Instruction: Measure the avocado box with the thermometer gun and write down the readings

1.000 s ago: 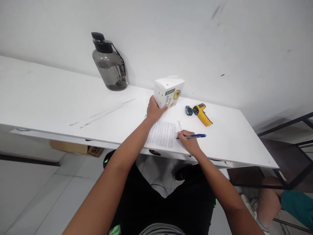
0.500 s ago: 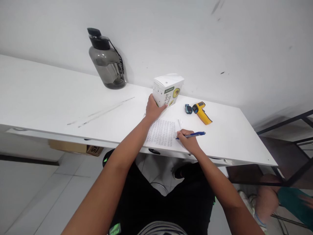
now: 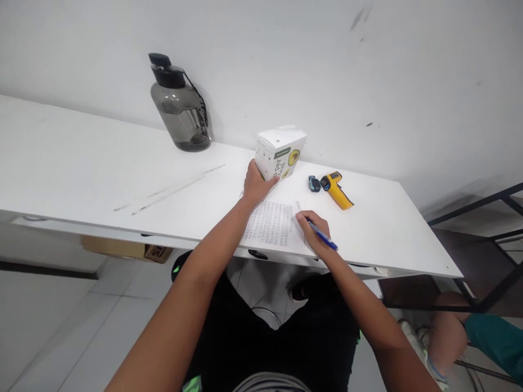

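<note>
My left hand (image 3: pixel 259 184) is wrapped round the lower part of a white carton (image 3: pixel 284 142) with avocado pictures, which stands on the desk. A sheet of paper (image 3: pixel 270 222) covered in rows of handwriting lies in front of it, partly under my left forearm. Between the fingers of my right hand (image 3: pixel 314 226) is a blue pen (image 3: pixel 326 238), its tip end over the paper's right side and its back end angled down toward my wrist. A thin white stick (image 3: pixel 298 205) shows just beyond the right fingers; I cannot tell what it is.
On the white desk (image 3: pixel 81 158), a yellow infrared thermometer (image 3: pixel 337 191) and a dark watch-like device (image 3: pixel 314 184) lie right of the carton. A large grey water bottle (image 3: pixel 180 111) stands at the wall, left. Below right, another person's leg (image 3: pixel 448 332) is visible by a black metal frame (image 3: pixel 474 209).
My right hand has shifted slightly up the page, and the pen's back end has swung down toward my wrist. My left hand stays on the carton. The view has tipped slightly.
</note>
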Available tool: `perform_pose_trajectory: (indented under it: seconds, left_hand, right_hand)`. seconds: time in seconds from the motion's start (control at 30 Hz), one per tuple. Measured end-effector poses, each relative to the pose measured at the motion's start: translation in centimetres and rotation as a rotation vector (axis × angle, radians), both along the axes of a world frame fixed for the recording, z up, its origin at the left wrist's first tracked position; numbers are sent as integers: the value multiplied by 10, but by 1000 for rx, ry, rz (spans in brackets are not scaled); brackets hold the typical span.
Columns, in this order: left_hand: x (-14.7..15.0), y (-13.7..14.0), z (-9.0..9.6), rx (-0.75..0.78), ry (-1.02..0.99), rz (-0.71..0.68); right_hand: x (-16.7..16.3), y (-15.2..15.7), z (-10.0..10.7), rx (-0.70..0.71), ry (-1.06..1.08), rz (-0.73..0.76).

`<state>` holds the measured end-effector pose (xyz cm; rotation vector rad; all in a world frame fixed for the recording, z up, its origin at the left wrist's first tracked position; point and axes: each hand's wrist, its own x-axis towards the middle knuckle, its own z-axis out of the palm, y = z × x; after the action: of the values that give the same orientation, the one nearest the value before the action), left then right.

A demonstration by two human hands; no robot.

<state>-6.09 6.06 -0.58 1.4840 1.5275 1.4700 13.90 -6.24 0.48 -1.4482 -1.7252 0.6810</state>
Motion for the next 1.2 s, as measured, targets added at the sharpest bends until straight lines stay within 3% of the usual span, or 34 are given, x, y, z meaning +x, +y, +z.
perform_pose_trajectory:
  seconds: [0.2, 0.4, 0.93, 1.0, 1.1, 1.2]
  left_hand:
    - [0, 1, -1, 14, -7, 1]
    - [0, 1, -1, -5, 8, 5]
    - [-1, -1, 1, -3, 51, 2]
    - [-2, -1, 1, -12, 54, 8]
    - [-1, 1, 1, -18, 44, 21]
    - [-2, 1, 1, -24, 38, 33]
  right_hand:
    - [1, 5, -10, 85, -16, 24]
    - [4, 10, -17, 4, 10, 11]
    - [1, 9, -18, -12, -12, 61]
    - [0, 7, -18, 18, -7, 45]
    - [1, 6, -16, 174, -58, -59]
    - [12, 19, -8, 296, -286, -210]
